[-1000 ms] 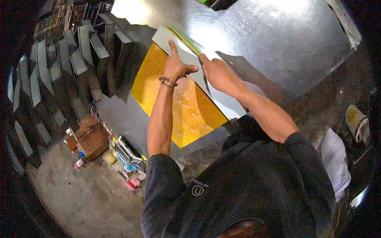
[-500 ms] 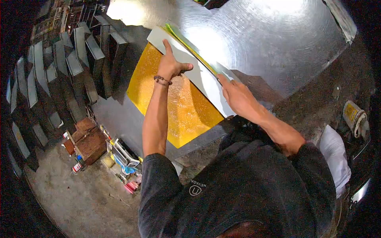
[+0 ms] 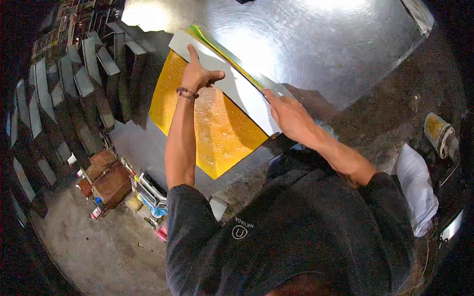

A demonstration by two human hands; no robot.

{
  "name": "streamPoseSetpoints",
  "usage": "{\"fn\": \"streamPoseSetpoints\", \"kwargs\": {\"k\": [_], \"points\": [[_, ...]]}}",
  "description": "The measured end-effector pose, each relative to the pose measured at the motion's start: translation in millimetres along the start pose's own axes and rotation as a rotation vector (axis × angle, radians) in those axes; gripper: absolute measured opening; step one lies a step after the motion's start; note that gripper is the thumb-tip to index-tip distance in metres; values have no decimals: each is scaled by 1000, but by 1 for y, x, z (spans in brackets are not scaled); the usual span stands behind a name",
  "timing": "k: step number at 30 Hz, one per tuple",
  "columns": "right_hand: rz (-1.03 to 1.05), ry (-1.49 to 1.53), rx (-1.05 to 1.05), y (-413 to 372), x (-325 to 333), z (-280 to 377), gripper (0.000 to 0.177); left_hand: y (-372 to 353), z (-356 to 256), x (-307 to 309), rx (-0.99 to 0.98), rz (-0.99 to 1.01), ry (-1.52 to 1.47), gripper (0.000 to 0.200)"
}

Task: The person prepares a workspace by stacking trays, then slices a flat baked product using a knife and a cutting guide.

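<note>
A flat pale strip with a straight edge lies across a yellow, glossy, textured sheet. My left hand rests on the strip with thumb and forefinger spread, pressing on its left half. At the strip's far edge my right hand is closed, fingers curled around a small dark thing that they mostly hide. A narrow yellow-green band of sheet shows along that far edge, curling up at its left end. Both pieces lie on a shiny metal table.
Several bent metal pieces stand in rows at the left. On the floor are a brown box, a bottle and assorted supplies. A white sack and a yellow-labelled bucket are at the right.
The whole view has shifted slightly, so table and hands appear further left. The left hand keeps its spread pose on the strip; the right hand stays closed near the strip's right end.
</note>
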State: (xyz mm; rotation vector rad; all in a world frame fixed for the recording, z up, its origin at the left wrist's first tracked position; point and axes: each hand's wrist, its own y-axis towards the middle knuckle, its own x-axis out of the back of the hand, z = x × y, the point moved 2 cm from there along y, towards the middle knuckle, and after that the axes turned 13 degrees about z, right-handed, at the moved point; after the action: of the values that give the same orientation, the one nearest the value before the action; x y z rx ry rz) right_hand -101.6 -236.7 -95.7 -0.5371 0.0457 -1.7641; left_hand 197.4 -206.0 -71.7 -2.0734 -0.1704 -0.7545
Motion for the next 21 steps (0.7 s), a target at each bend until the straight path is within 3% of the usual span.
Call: {"fn": "streamPoseSetpoints", "kwargs": {"k": [4, 9, 13, 19, 21], "points": [[18, -3, -37, -54, -10, -14, 43, 0, 0, 0, 10, 4, 23, 138], [-24, -31, -33, -31, -16, -15, 44, 2, 8, -2, 33, 21, -4, 137], [35, 27, -42, -86, -17, -22, 43, -2, -7, 0, 50, 19, 6, 137], [56, 34, -92, -72, -17, -22, 51, 1, 1, -1, 51, 13, 37, 138], [57, 55, -96, -110, -18, -25, 50, 4, 6, -1, 25, 29, 15, 138]]}}
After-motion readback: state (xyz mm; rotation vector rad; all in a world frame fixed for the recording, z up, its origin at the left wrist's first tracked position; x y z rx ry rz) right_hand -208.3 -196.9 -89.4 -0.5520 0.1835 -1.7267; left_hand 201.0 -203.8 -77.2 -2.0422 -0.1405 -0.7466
